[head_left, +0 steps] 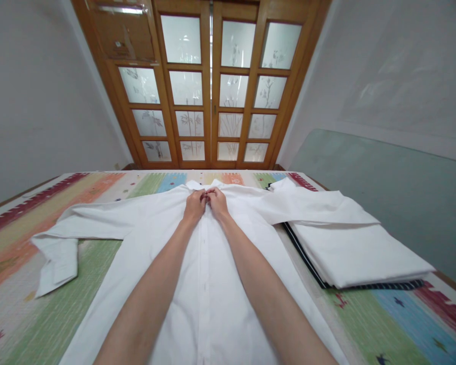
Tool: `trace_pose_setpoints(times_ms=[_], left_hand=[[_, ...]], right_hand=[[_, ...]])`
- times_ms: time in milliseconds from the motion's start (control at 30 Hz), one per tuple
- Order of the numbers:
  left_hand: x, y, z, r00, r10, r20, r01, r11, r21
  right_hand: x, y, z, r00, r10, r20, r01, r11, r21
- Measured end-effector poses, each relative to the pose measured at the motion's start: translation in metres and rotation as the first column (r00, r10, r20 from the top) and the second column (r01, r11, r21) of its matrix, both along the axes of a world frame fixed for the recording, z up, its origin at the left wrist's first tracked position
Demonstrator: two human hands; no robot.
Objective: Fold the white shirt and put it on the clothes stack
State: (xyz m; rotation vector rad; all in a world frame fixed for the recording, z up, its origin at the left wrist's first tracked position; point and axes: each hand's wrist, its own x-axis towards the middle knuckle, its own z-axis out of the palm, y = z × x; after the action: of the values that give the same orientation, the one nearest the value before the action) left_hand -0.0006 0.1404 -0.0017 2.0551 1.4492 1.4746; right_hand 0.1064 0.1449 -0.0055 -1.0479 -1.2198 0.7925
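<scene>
A white long-sleeved shirt (167, 238) lies spread out, front up, with its collar at the far end and a button placket running down the middle. Just below the collar, my left hand (195, 204) pinches the placket fabric. My right hand (216, 201) meets it there, its fingertips closed on the same spot. The fingers cover whatever small part they grip, so a button cannot be made out. The left sleeve bends down at its cuff; the other reaches over folded cloth.
Under the shirt is a striped, multicoloured bedspread (99, 253). Folded white and dark striped clothes (357, 253) are stacked at the right. A pale green headboard-like panel (365, 177) stands along the right wall. Wooden doors with frosted panes (186, 88) rise beyond the far edge.
</scene>
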Motion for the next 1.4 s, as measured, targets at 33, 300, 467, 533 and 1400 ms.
trace_pose_setpoints(times_ms=[33,300,467,533,1400], left_hand=[[0.0,0.0,0.0,1.0,0.001,-0.005,-0.001,1.0,-0.001],[0.0,0.004,-0.002,1.0,0.002,0.004,-0.002,0.999,-0.04],[0.0,0.003,0.001,1.0,0.006,0.029,-0.004,0.997,-0.08],[-0.001,0.003,0.003,0.999,0.008,0.054,-0.002,0.995,-0.102],[0.001,0.008,-0.005,0.997,0.046,-0.058,-0.044,0.998,0.034]], right_hand=[[-0.001,-0.001,0.0,1.0,0.007,-0.005,-0.007,1.0,-0.001],[-0.002,-0.005,0.005,0.999,-0.026,0.025,0.027,0.998,-0.05],[-0.001,-0.009,0.008,0.973,-0.146,0.179,0.163,0.983,-0.082],[-0.001,-0.009,0.008,0.969,-0.145,0.197,0.168,0.98,-0.105],[0.0,0.004,-0.005,0.942,-0.175,0.287,0.189,0.982,-0.022]])
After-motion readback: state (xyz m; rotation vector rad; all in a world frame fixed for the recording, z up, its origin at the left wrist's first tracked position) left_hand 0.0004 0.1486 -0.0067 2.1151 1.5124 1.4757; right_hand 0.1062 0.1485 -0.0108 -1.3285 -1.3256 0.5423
